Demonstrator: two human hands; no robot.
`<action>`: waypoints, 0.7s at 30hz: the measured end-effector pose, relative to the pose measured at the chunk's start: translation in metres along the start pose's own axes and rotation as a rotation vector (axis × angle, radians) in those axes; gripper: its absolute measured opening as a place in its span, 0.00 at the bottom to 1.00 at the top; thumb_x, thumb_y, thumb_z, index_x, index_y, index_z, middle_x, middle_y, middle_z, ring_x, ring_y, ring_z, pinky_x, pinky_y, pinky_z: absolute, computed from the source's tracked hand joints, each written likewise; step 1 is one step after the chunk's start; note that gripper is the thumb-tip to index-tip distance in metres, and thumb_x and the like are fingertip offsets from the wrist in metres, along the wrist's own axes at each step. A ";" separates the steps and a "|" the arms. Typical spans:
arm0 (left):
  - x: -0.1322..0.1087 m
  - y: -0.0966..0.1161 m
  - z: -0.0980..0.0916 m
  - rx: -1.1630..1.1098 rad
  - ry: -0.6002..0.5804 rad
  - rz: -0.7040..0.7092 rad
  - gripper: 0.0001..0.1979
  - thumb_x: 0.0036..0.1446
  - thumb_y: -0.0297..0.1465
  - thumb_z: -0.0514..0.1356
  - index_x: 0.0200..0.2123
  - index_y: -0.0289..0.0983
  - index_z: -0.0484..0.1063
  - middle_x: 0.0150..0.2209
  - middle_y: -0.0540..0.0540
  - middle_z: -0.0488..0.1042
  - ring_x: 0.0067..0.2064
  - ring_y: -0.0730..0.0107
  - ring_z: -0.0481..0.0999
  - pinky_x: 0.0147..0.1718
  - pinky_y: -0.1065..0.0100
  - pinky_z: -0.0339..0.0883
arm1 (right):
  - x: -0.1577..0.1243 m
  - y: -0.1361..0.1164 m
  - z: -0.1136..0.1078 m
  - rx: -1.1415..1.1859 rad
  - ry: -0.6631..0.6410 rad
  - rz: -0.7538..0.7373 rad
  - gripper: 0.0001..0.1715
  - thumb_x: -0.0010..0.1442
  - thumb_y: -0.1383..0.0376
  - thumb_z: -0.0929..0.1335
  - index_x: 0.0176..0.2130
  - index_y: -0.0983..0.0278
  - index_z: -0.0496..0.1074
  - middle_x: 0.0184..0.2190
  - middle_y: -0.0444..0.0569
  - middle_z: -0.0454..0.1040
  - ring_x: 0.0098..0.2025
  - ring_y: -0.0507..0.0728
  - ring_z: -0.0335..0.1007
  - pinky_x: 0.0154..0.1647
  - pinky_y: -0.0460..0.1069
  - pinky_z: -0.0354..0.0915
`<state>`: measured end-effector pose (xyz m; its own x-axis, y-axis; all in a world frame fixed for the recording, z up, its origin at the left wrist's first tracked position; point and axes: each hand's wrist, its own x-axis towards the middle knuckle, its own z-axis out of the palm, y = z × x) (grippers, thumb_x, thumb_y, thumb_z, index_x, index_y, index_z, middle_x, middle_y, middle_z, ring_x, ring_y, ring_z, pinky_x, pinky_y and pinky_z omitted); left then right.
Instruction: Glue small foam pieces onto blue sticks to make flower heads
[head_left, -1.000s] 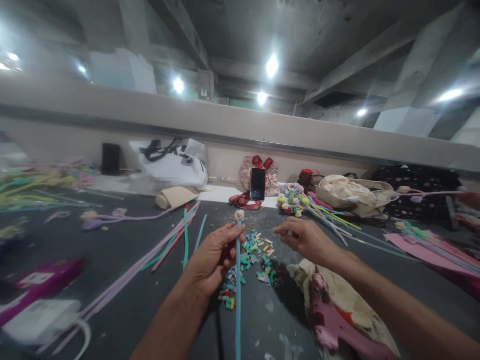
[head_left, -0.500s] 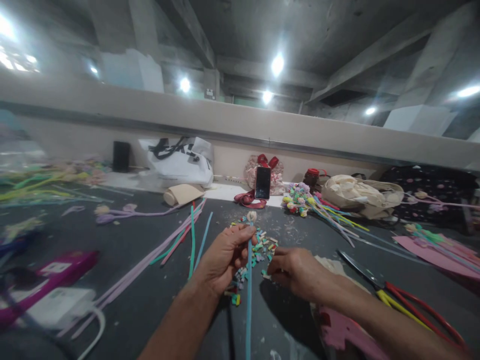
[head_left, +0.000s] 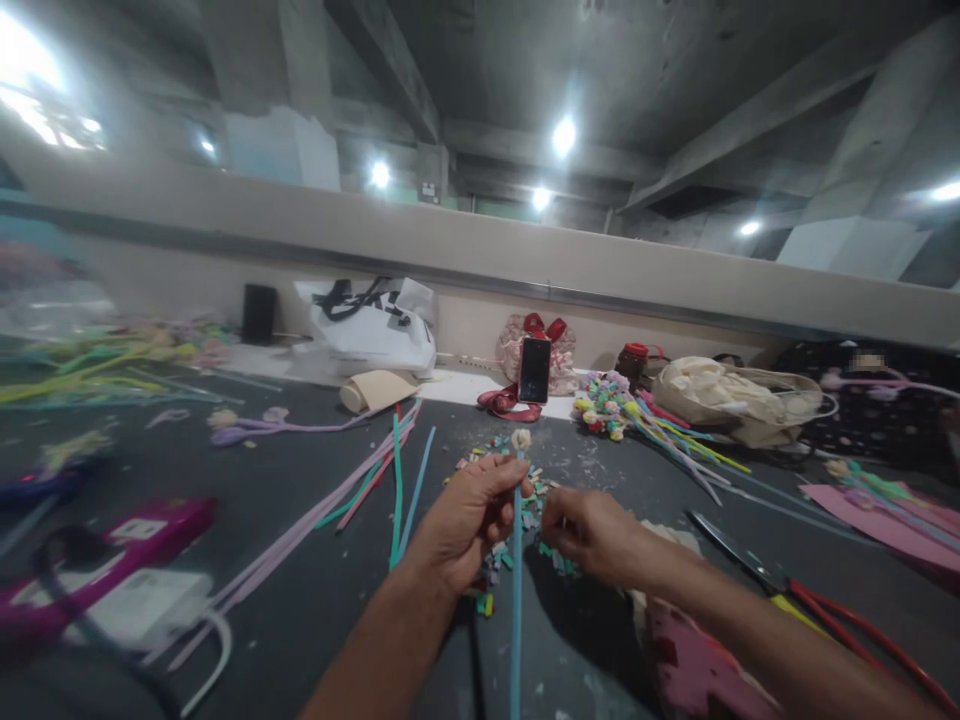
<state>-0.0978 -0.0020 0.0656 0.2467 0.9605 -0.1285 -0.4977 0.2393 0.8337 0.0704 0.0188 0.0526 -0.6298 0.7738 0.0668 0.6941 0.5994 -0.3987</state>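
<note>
In the head view, my left hand (head_left: 469,515) pinches a light-blue pipe cleaner (head_left: 517,610) near its upper end. It hangs straight down toward the bottom edge, and a small cream flower (head_left: 521,438) tops it just above my fingertips. My right hand (head_left: 596,532) is a little to the right with its fingers curled together; whatever they hold, if anything, is hidden. Beneath and between both hands lies a scatter of small coloured offcuts (head_left: 504,562) on the dark tabletop. Scissors (head_left: 750,565) with red and yellow handles lie right of my right forearm.
Lilac, green and red pipe cleaners (head_left: 360,480) lie to the left, near a magenta tool (head_left: 150,540). A phone (head_left: 534,370) stands upright at the back. Finished-looking flower stems (head_left: 607,405) and a cream cloth bag (head_left: 720,395) are at the back right.
The whole view has shifted slightly, so things appear a little further right. My right hand's fingers are curled tighter. My left hand keeps its pinch on the pipe cleaner.
</note>
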 end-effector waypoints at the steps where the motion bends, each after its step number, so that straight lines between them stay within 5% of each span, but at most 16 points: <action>1: 0.000 0.000 0.000 0.009 0.006 -0.002 0.08 0.44 0.31 0.61 0.22 0.34 0.64 0.18 0.56 0.65 0.12 0.89 0.56 0.08 0.84 0.44 | 0.000 0.002 -0.002 0.084 0.005 0.020 0.05 0.51 0.70 0.60 0.28 0.64 0.64 0.22 0.41 0.65 0.23 0.48 0.60 0.23 0.42 0.53; 6: 0.000 -0.004 0.001 0.052 -0.009 -0.004 0.09 0.45 0.33 0.60 0.21 0.34 0.64 0.15 0.57 0.63 0.12 0.89 0.55 0.09 0.84 0.42 | -0.002 0.009 -0.012 0.485 0.018 0.117 0.03 0.51 0.67 0.60 0.29 0.64 0.62 0.19 0.38 0.60 0.19 0.46 0.60 0.16 0.39 0.54; 11: 0.003 -0.015 0.004 0.161 -0.047 -0.066 0.12 0.44 0.36 0.60 0.20 0.33 0.65 0.12 0.57 0.61 0.11 0.88 0.52 0.09 0.82 0.40 | -0.008 0.009 -0.018 0.750 0.081 0.161 0.07 0.47 0.65 0.66 0.30 0.66 0.67 0.19 0.39 0.65 0.20 0.46 0.62 0.17 0.40 0.56; 21: 0.011 -0.040 0.009 0.134 -0.077 -0.098 0.14 0.41 0.39 0.62 0.20 0.33 0.65 0.11 0.55 0.61 0.10 0.87 0.53 0.10 0.80 0.41 | -0.014 0.005 -0.009 0.905 0.144 0.213 0.09 0.47 0.62 0.66 0.24 0.67 0.66 0.20 0.41 0.70 0.16 0.45 0.61 0.13 0.39 0.54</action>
<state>-0.0678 -0.0021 0.0350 0.3538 0.9186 -0.1757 -0.3543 0.3055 0.8838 0.0855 0.0126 0.0581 -0.4299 0.9029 -0.0013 0.2166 0.1017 -0.9709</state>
